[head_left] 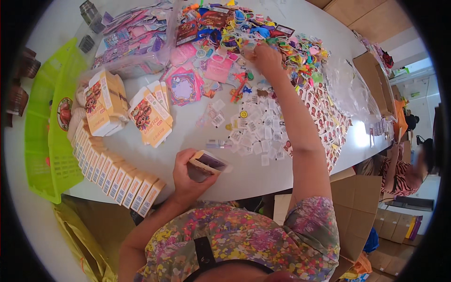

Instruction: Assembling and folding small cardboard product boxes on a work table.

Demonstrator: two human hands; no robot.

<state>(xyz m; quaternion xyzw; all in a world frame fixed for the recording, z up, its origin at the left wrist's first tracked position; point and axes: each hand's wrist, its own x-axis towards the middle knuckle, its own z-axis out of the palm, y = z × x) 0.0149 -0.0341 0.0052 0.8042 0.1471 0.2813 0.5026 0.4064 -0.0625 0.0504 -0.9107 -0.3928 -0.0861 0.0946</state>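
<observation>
My left hand (189, 177) holds a small open cardboard box (207, 163) near the front edge of the white table (188, 131), its open mouth turned to the right. My right hand (265, 58) is stretched far across the table, its fingers closed among a heap of small colourful plastic toys and rings (291, 49). What the fingers pinch is hidden. Between the two hands lie many small clear sachets (253, 127) and a yellow badge (243, 114).
A row of several closed yellow-and-white boxes (115, 174) lines the left front edge, with flat box bundles (150, 115) behind. A green plastic basket (51, 127) stands at the left. Sticker packets (324, 117) lie right; brown cartons (354, 202) stand below. Another person (404, 171) sits at right.
</observation>
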